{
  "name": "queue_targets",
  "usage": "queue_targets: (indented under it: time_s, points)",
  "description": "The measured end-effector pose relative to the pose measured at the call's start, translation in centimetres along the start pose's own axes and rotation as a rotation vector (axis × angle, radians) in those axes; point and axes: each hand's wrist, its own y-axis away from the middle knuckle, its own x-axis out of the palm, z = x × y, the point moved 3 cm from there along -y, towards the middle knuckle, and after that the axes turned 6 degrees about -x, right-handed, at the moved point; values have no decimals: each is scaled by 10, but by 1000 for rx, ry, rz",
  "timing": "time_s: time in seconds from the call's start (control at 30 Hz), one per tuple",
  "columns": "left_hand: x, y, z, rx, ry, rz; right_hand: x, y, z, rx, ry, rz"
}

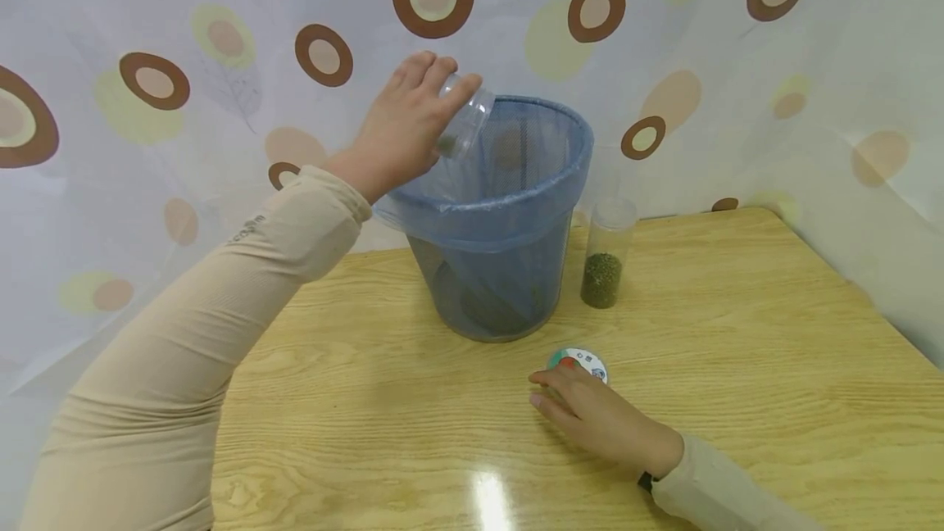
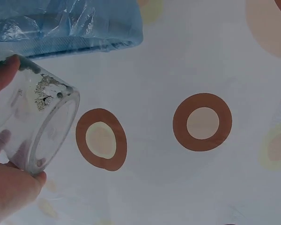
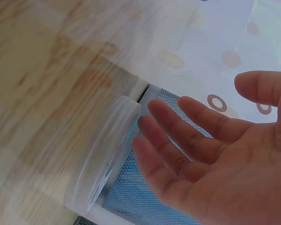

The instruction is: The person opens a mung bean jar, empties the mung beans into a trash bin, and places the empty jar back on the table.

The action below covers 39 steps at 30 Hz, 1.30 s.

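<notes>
At the far left, a beige sleeve [image 1: 199,351] leads up to the left hand [image 1: 409,125]. This hand grips a clear jar [image 1: 470,121], with the fingers bent around its wall, and holds it tilted above the rim of the bin. In the left wrist view some green bits are sticking to the inside of the jar; where exactly its mouth points, one cannot tell.

Next comes the mesh bin [image 1: 487,285], which stands upright on the wooden table [image 1: 317,408] and is lined with a blue bag [image 1: 509,215]. The step in hand seems to be the emptying of the jar into this bin. The next move would probably call for keeping the jar inclined, perhaps with a small shake, so that the remaining bits come loose.

In front of the bin lies a round printed lid [image 1: 593,360]. The right hand [image 1: 605,424] is at its near edge, fingers relaxed and gripping nothing; whether it touches the lid is not clear.

Behind, just beside the bin, a transparent container [image 1: 606,256] stands upright, with dark green flakes [image 1: 601,281] in its lower part.
</notes>
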Motion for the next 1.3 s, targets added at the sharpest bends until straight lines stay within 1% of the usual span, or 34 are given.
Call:
queue_targets:
  time_s: [0.17, 0.3, 0.43, 0.73, 0.87, 1.03, 1.17, 1.3]
  points:
    - [1, 0, -2, 40, -24, -18, 1, 1, 0, 3, 0, 3]
    - [1, 0, -3, 70, -62, -30, 1, 1, 1, 3, -7, 4]
    - [2, 0, -3, 81, -99, -28, 1, 1, 2, 3, -12, 3]
    - [4, 1, -2, 100, -131, -46, 1, 1, 2, 0, -6, 2]
    - [4, 2, -3, 122, -137, -55, 0, 1, 2, -1, -6, 3]
    - [6, 2, -4, 144, -143, -50, 1, 1, 2, -5, 0, 0]
    - [6, 1, -5, 166, -169, -47, 1, 1, 2, -7, 4, -2]
    - [6, 1, -5, 196, -201, -63, 1, 0, 2, -12, 14, -8]
